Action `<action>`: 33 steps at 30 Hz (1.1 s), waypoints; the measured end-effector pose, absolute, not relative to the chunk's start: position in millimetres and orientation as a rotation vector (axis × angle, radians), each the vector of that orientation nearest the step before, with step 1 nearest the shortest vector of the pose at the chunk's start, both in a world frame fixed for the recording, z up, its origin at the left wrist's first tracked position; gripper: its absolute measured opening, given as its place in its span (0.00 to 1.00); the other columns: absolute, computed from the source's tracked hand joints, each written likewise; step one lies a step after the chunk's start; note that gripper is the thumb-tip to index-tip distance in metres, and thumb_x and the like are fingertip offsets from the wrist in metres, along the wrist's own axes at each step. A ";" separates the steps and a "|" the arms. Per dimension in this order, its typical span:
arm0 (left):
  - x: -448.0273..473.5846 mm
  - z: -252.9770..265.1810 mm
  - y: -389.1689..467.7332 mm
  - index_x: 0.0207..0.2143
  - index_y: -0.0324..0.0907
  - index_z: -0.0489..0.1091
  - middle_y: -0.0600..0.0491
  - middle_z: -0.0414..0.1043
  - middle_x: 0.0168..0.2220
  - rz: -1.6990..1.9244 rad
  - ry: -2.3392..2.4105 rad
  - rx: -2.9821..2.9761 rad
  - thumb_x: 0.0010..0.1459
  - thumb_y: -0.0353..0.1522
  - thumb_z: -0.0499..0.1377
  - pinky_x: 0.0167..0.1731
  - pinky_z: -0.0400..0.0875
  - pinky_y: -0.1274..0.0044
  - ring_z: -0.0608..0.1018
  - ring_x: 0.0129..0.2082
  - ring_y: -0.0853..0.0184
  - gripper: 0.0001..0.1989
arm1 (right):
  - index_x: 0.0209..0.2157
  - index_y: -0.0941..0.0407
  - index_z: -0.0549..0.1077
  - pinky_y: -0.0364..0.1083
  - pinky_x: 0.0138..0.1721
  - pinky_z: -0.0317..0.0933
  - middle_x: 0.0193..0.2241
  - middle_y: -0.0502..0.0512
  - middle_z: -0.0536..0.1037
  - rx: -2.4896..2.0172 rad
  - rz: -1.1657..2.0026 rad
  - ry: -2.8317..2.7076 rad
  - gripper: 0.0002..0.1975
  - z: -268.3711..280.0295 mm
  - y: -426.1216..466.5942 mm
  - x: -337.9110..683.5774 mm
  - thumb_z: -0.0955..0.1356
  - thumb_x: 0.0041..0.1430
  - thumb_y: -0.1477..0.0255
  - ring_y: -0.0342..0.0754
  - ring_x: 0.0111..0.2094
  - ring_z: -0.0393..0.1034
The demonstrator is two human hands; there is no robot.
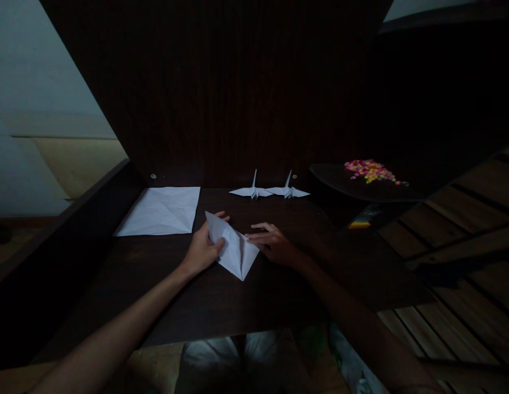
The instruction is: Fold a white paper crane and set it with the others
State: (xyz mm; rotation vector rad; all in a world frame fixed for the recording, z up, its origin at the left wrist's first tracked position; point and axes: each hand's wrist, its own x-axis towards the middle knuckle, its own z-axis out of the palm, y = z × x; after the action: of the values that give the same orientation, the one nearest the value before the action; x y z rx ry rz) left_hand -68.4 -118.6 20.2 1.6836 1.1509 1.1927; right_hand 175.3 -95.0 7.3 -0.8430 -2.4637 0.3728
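A partly folded sheet of white paper (233, 249) is held just above the dark desk, its creased flaps standing slightly apart and one corner pointing toward me. My left hand (205, 246) grips its left side, thumb on top and fingers behind. At the right edge, my right hand (274, 243) has its fingers on the paper, the thumb mostly hidden. Behind the hands two white paper cranes (253, 191) stand side by side, wings touching or overlapping. To the left lies a flat, creased white paper sheet (164, 210).
A dark desk (188, 306) with a tall back panel (238, 98) and a raised left side (65, 224) surrounds the work. On a corner shelf (328, 175) at right sits a pile of small colourful pieces (371, 171). Wooden slats (455, 235) lie beyond the right edge.
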 end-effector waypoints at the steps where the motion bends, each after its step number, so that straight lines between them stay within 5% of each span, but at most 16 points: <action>1: -68.0 18.0 -117.5 0.58 0.39 0.57 0.42 0.68 0.55 1.216 1.181 1.686 0.50 0.27 0.58 0.55 0.66 0.62 0.73 0.53 0.57 0.31 | 0.46 0.50 0.76 0.60 0.51 0.59 0.49 0.52 0.77 -0.845 0.370 -2.461 0.16 8.0 -95.5 174.7 0.64 0.60 0.79 0.55 0.55 0.63; 17: -67.5 9.9 -115.8 0.59 0.41 0.57 0.44 0.73 0.50 1.273 1.456 1.592 0.48 0.27 0.62 0.52 0.69 0.61 0.77 0.49 0.56 0.35 | 0.46 0.51 0.76 0.60 0.52 0.59 0.48 0.53 0.77 -0.852 0.357 -2.462 0.16 8.9 -98.8 172.0 0.65 0.59 0.80 0.55 0.57 0.62; 30: -66.6 21.1 -126.8 0.56 0.42 0.64 0.50 0.73 0.52 1.034 1.340 2.023 0.54 0.29 0.57 0.51 0.70 0.68 0.77 0.49 0.59 0.25 | 0.37 0.52 0.79 0.60 0.52 0.59 0.45 0.53 0.79 -0.882 0.380 -2.459 0.11 9.4 -98.1 173.0 0.65 0.59 0.78 0.56 0.56 0.62; 33: -67.6 22.5 -127.6 0.55 0.43 0.65 0.51 0.71 0.54 0.982 1.247 2.121 0.53 0.26 0.55 0.55 0.67 0.67 0.75 0.52 0.59 0.26 | 0.42 0.52 0.78 0.59 0.52 0.60 0.46 0.53 0.79 -0.858 0.394 -2.435 0.15 7.7 -96.6 173.4 0.65 0.57 0.80 0.55 0.55 0.63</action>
State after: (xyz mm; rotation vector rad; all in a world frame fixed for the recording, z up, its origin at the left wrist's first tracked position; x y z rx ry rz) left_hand -67.6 -127.6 22.5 2.1213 1.2475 0.9823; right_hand 173.4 -96.6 7.7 -0.8575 -2.4345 0.3942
